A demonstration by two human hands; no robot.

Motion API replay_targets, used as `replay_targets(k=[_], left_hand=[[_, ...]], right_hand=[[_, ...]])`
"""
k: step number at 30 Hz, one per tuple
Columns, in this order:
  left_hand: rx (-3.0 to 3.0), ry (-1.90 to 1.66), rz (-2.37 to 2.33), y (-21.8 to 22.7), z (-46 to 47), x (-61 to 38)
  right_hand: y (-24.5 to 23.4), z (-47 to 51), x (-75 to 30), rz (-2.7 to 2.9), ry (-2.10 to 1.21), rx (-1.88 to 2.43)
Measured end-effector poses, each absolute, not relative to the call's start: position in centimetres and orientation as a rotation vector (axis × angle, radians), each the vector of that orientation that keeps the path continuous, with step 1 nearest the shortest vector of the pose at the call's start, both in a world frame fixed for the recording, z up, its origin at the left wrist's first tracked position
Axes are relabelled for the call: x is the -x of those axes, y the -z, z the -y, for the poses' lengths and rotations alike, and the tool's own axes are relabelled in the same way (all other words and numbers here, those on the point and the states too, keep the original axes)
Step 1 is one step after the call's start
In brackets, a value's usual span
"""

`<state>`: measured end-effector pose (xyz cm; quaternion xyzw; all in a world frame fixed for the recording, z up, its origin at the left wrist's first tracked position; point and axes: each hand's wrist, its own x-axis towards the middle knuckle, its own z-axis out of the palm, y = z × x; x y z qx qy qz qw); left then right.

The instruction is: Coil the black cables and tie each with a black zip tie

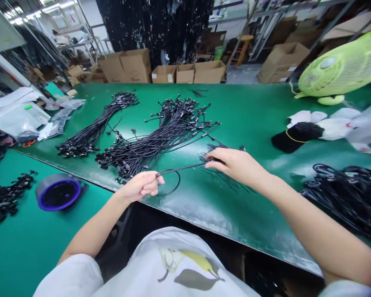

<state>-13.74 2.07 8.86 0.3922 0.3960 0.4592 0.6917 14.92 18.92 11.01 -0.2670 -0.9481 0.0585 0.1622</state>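
My left hand (141, 185) is closed in a pinch on a thin black cable (179, 170), which loops below it and stretches right to my right hand (235, 164). That hand's fingers are curled on the cable's other end, resting over a small heap of thin black ties (218, 149) on the green table (250, 115). Just behind my hands lies a large bundle of black cables (160, 136) with connectors at both ends. A second bundle (94, 126) lies farther left.
A purple-rimmed tape roll (58, 193) sits on the near left table. More black cables lie at the far left (3, 198) and right (349, 194). A green fan (340, 68), a black bundle with a yellow band (297, 136), plastic bags (18, 117) and cardboard boxes (185, 72) surround the table.
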Motion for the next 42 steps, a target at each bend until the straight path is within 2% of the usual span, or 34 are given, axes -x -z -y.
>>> replay_targets(k=[2, 4, 7, 10, 13, 17, 22, 25, 32, 37, 42], left_hand=[[-0.672, -1.236, -0.829, -9.3, -1.8, 15.4], [-0.525, -1.417, -0.841, -9.8, -1.7, 16.4], [-0.487, -1.526, -0.895, -9.9, -2.3, 16.4], [-0.661, -1.47, -0.97, -9.1, -3.4, 14.1], [-0.981, -1.334, -1.097, -8.0, -3.8, 10.7], [-1.325, -1.049, -1.163, -7.6, -2.9, 8.0], [-0.973, -1.203, -0.881, -7.2, -2.7, 7.7], [-0.752, -1.286, -0.874, -6.2, -3.1, 7.0], [-0.704, -1.321, -1.023, -3.7, -2.4, 5.8], [-1.201, -1.011, -1.243, -4.5, -1.7, 6.4], [-1.344, -0.658, -1.157, -4.2, -1.1, 6.1]], right_hand=[[-9.2, -19.7, -16.5, 2.611, -0.321, 0.737], [-7.6, -19.6, -17.4, 2.502, -0.338, 0.758], [-6.6, -17.2, -17.3, 2.501, -0.136, 0.742], [-7.4, -13.1, -15.5, 2.733, -0.043, 0.495], [-9.4, -10.4, -13.2, 2.915, -0.284, 0.26], [-11.0, -11.4, -11.3, 2.646, -0.61, 0.504], [-7.9, -13.0, -8.8, 1.902, -1.227, 0.723], [-5.5, -12.1, -6.9, 1.593, -1.62, 0.792], [-5.2, -11.2, -6.3, 1.066, -2.101, 0.743], [-5.7, -8.4, -6.3, 1.172, -1.871, 0.662], [-5.4, -6.6, -6.3, 1.264, -1.865, 0.727]])
